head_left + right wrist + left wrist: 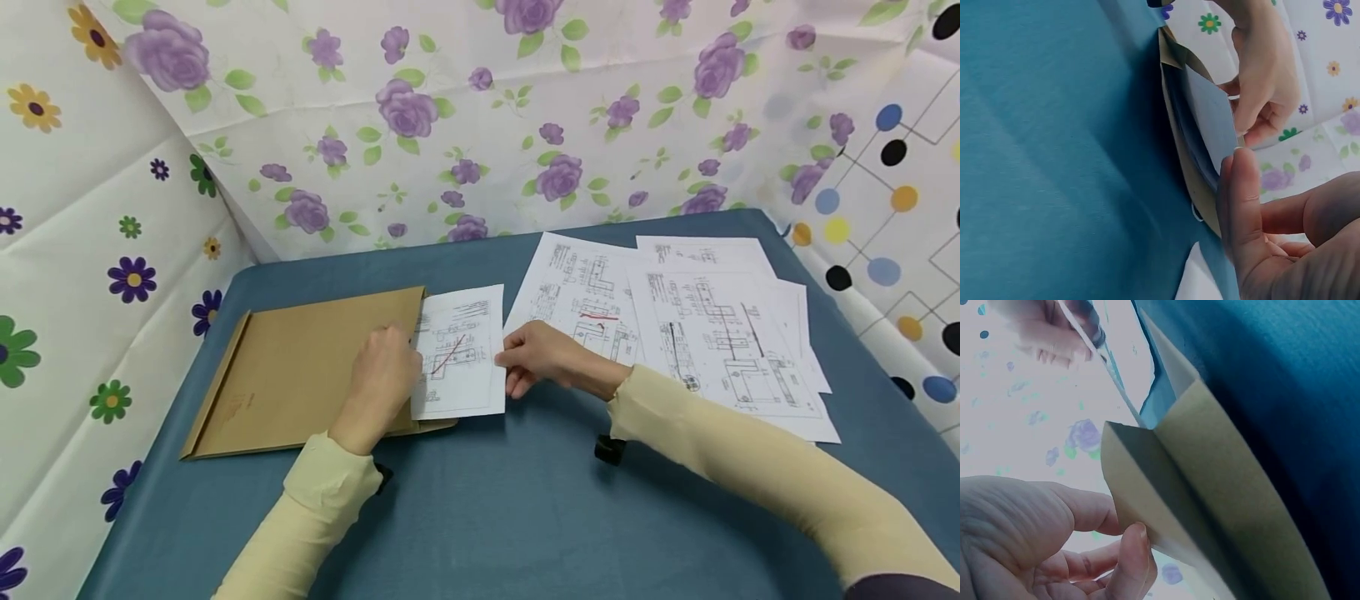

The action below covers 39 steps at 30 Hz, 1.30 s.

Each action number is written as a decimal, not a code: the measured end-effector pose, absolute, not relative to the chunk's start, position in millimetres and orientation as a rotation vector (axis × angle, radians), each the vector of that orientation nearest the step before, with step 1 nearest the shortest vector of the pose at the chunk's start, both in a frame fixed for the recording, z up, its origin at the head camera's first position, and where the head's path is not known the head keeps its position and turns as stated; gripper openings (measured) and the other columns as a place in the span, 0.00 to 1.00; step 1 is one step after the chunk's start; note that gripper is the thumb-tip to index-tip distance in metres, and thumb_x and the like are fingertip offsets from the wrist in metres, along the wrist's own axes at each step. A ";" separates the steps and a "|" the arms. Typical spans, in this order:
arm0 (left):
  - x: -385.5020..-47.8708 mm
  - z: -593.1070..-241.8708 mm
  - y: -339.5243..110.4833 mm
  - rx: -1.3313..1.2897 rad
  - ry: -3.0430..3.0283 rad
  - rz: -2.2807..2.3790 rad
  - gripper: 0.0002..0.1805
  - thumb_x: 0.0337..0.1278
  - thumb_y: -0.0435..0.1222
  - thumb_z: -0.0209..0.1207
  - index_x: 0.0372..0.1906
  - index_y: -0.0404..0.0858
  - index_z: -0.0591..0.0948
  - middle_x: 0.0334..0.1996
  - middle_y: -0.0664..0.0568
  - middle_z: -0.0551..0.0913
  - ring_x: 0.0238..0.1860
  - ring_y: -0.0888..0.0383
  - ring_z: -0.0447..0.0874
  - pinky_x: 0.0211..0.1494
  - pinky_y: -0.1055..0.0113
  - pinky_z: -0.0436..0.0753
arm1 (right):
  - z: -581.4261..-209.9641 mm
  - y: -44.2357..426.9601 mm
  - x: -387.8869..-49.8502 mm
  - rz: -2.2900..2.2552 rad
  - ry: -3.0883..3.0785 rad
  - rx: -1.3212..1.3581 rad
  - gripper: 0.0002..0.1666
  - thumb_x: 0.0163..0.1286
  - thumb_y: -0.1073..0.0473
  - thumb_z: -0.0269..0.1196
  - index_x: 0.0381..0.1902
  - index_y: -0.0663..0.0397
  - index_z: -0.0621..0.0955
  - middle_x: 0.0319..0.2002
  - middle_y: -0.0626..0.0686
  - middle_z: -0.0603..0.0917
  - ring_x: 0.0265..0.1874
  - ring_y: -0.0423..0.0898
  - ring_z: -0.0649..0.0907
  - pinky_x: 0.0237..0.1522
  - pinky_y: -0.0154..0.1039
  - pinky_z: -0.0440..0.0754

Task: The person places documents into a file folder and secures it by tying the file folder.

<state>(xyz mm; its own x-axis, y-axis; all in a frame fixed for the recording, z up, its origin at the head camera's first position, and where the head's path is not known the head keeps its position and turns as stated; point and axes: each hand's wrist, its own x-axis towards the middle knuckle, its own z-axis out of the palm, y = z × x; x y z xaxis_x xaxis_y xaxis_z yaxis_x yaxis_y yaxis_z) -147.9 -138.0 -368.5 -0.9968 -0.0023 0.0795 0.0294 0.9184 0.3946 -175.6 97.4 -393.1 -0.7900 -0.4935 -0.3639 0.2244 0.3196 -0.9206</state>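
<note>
A brown paper envelope (292, 367) lies on the left of the table, its open end facing right. My left hand (382, 371) pinches the upper edge of that opening between thumb and fingers, as the left wrist view also shows, and lifts it off the lower side. Sheets of paper with a printed technical drawing (461, 387) reach partly into the envelope, and a red line is marked on the top one. Their right edge is pinched by my right hand (543, 358). The part of the sheets inside the envelope is hidden.
Several more drawing sheets (731, 333) lie overlapping on the right side of the blue-covered table (510, 517), some with red or black marks. Flower-patterned cloth (465, 117) hangs behind the table, with a dotted cloth (885, 200) to the right.
</note>
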 end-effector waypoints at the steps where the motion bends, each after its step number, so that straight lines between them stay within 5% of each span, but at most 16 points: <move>1: -147.8 -368.4 -137.8 -0.018 -2.999 -0.617 0.05 0.61 0.21 0.54 0.36 0.24 0.81 0.33 0.35 0.80 0.26 0.48 0.74 0.24 0.61 0.71 | -391.9 94.5 -176.9 -1.507 1.994 -0.254 0.14 0.76 0.66 0.61 0.28 0.66 0.78 0.24 0.62 0.85 0.20 0.48 0.86 0.35 0.51 0.88; 19: -150.9 -367.6 -137.3 -0.022 -2.992 -0.589 0.05 0.60 0.22 0.56 0.37 0.25 0.82 0.34 0.35 0.81 0.29 0.47 0.77 0.29 0.56 0.78 | -401.8 44.6 -191.6 -1.466 2.033 -0.353 0.18 0.75 0.67 0.62 0.22 0.65 0.76 0.18 0.57 0.82 0.14 0.43 0.81 0.24 0.43 0.85; 39: -148.1 -367.9 -138.5 -0.015 -2.989 -0.621 0.06 0.56 0.21 0.56 0.35 0.26 0.83 0.34 0.35 0.80 0.28 0.49 0.78 0.28 0.57 0.79 | -405.3 7.5 -191.6 -1.434 2.145 -0.418 0.20 0.78 0.64 0.59 0.28 0.74 0.82 0.18 0.57 0.83 0.11 0.41 0.80 0.20 0.39 0.83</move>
<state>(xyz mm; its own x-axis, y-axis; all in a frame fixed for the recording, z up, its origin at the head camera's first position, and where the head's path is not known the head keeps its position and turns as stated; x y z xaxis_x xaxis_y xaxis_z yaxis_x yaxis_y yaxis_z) -148.1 -138.5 -367.9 -0.9960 -0.0086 0.0885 0.0274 0.9173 0.3972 -191.6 7.5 -405.3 -0.8165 -0.5207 -0.2493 0.0314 0.3911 -0.9198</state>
